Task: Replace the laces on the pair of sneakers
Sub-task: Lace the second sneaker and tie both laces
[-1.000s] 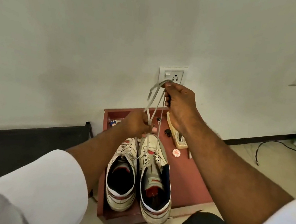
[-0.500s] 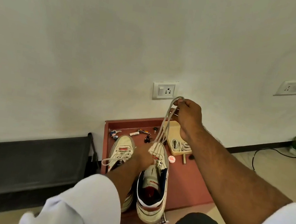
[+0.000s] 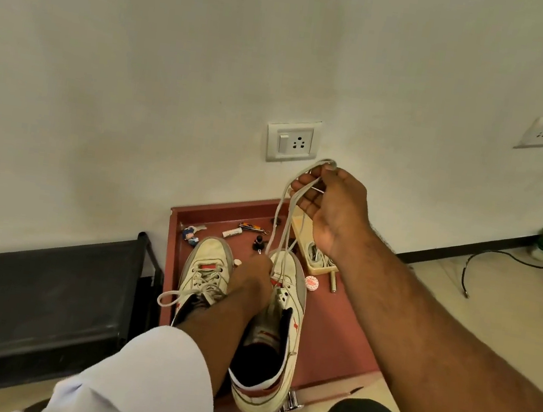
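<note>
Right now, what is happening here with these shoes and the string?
A person is taking the lace out of a sneaker. The right hand holds a loop of grey lace raised above the right sneaker, whose upper eyelets are already bare. The left hand rests at that sneaker's front, where the lace enters the lower eyelets. The left sneaker beside it is laced. Both stand on a red tray on the floor, among small items and a box.

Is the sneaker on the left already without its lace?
No, the left sneaker still has its lace threaded through the eyelets, one end trailing off its side.
</note>
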`<state>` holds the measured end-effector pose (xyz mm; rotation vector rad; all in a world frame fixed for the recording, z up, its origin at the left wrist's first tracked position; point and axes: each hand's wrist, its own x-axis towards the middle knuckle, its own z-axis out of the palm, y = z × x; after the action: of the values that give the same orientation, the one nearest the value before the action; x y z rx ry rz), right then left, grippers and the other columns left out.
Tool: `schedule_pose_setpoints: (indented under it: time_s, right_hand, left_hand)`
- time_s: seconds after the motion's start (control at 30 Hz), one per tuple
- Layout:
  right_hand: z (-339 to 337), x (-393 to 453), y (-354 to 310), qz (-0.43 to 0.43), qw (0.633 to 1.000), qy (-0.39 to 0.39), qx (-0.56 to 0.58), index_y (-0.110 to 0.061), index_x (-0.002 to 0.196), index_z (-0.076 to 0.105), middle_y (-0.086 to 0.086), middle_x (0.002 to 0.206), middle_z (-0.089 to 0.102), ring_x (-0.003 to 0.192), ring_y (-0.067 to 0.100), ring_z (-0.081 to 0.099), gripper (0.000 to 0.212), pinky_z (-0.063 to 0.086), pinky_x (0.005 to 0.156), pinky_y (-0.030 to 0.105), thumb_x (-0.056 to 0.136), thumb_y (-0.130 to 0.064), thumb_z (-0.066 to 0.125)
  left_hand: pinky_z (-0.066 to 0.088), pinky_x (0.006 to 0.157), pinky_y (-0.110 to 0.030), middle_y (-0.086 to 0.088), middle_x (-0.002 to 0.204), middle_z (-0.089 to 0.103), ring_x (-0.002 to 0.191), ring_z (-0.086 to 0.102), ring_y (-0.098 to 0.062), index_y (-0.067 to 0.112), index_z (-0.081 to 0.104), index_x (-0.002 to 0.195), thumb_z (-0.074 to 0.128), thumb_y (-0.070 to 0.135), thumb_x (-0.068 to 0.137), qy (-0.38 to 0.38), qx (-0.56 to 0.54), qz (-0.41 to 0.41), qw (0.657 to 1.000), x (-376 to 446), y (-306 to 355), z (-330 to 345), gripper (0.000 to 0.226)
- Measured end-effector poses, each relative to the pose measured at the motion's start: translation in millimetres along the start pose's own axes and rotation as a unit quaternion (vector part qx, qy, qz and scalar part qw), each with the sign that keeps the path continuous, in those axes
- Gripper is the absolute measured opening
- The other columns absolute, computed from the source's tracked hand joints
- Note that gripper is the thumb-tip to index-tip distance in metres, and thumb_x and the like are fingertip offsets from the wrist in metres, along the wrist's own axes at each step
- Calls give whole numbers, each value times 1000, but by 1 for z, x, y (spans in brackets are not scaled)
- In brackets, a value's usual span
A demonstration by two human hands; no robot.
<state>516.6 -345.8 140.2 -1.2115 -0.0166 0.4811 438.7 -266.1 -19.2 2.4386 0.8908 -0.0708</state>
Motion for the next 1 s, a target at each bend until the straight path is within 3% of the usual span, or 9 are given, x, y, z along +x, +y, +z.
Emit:
schedule_pose_setpoints:
  time_s: [0.17,0.3,0.4,0.5,0.6,0.67,0.8,0.9,1.0]
  right_hand:
    - [6,9,6,8,999,23,28,-8,82,60,8,72,64,63,18,66,26,59,72,36,102,-14,45]
    - [-5,22,7,44,991,111,61,-8,83,61,7,70,61,55,15,58,19,55,58,28,98,-7,50]
    - [0,20,8,50,994,95,6,-9,82,63,7,74,64,60,15,60,17,51,55,26,96,-8,54]
    - [11,8,8,-11,994,21,-110,-15,78,66,5,75,68,71,17,63,22,53,68,33,96,-10,54]
    - [21,0,3,-74,976,-31,-202,-19,73,68,4,75,71,75,19,68,25,57,79,41,95,-15,57]
    - [26,-5,-1,-108,954,-53,-275,-11,68,70,10,74,71,74,24,68,28,56,77,47,93,-18,60]
    - [29,-18,-12,-165,916,-51,-362,1,66,68,15,65,66,63,27,62,28,54,68,41,87,-16,67]
    - [26,-22,-22,-128,927,-38,-350,-8,54,62,9,63,64,64,25,63,27,54,66,38,78,-9,76]
    - [26,-34,-36,-61,953,-58,-293,-8,62,62,10,71,66,69,24,62,22,51,62,37,79,-3,73]
  left_hand:
    - [58,79,-42,-8,96,68,87,67,-28,9,67,93,51,2,92,77,19,-48,996,-6,-10,1,17]
    - [52,85,-40,-10,118,65,108,64,-31,11,62,119,43,6,98,21,126,-64,990,-8,1,1,28]
    - [49,94,-39,-11,133,59,123,57,-31,10,56,130,43,7,99,-14,149,-55,987,-7,11,3,34]
    - [51,95,-39,-13,124,63,115,61,-31,6,59,123,51,12,98,-44,45,-62,996,1,4,-8,27]
    - [59,73,-40,-10,82,70,78,68,-24,7,69,81,69,15,87,-6,-95,-44,994,2,-8,-25,9]
    - [54,58,-34,-13,67,65,59,62,-19,3,63,65,71,12,85,32,-222,-17,974,-9,-6,-39,24]
    - [45,45,-25,-7,67,64,48,56,-14,-1,66,85,67,7,90,30,-450,-19,893,-37,20,-92,10]
    - [47,44,-25,-13,70,64,49,57,-18,-1,64,83,65,3,88,-2,-493,-2,870,-51,38,-139,6]
    - [50,48,-27,-11,72,61,54,58,-19,0,63,90,61,5,91,-17,-528,12,849,-66,53,-188,6]
